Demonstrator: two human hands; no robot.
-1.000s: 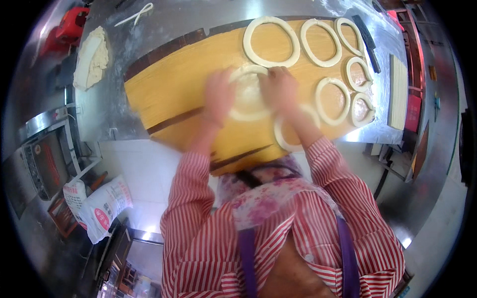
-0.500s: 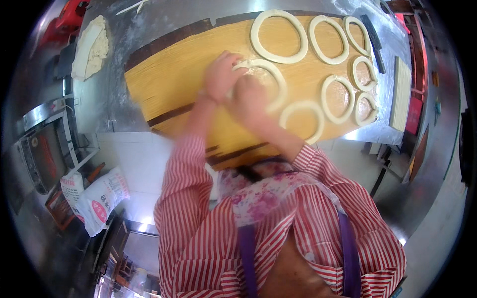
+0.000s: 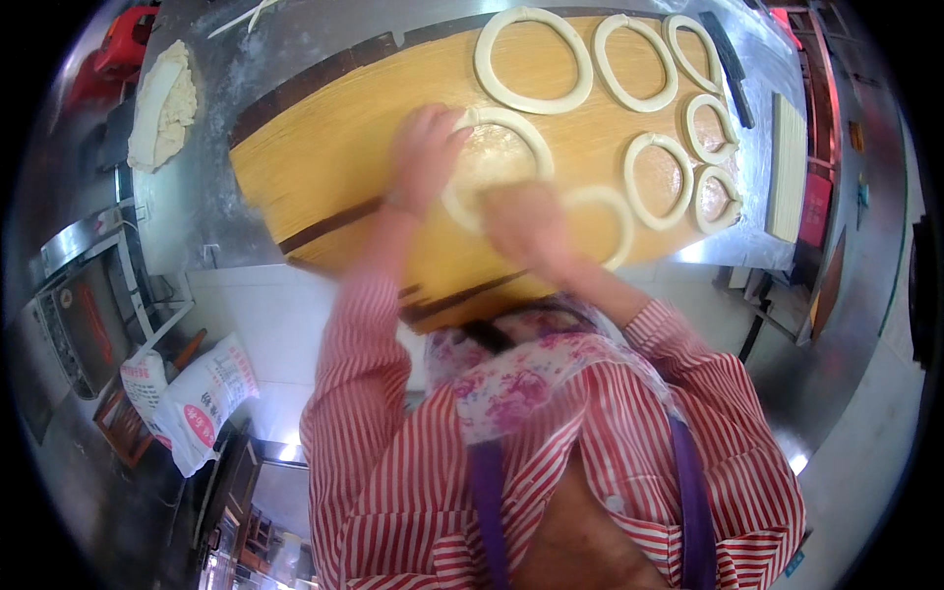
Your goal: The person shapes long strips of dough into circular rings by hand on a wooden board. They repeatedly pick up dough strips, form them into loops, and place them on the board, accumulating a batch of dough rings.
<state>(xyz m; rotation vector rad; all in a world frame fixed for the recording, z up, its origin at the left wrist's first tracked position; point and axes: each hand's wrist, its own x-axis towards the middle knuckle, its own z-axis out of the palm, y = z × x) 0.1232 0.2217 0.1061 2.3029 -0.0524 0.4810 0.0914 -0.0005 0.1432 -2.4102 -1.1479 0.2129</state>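
Observation:
A pale dough ring [image 3: 536,143] lies on the yellow wooden board [image 3: 334,147]. My left hand [image 3: 426,157] is at its upper left, fingers curled over the dough there and partly hiding it. Slightly smeared by motion, my right hand [image 3: 526,224] is at the ring's lower right, near a neighbouring dough ring [image 3: 621,221]. Its fingers do not show clearly, so I cannot tell whether it touches either ring. Several more dough rings rest on the right half of the board, among them a large one [image 3: 484,59] at the far side and a smaller one [image 3: 629,182] nearer.
A lump of dough [image 3: 167,113] sits on the metal table [image 3: 211,202] at the left. A dark bar [image 3: 730,74] and a pale slatted piece [image 3: 785,172] lie to the right. Below the table, at the lower left, stands a white printed sack [image 3: 202,393].
My right hand has moved right and nearer to me, away from the left hand, which has stayed at the ring's upper left. The whole view has shifted slightly.

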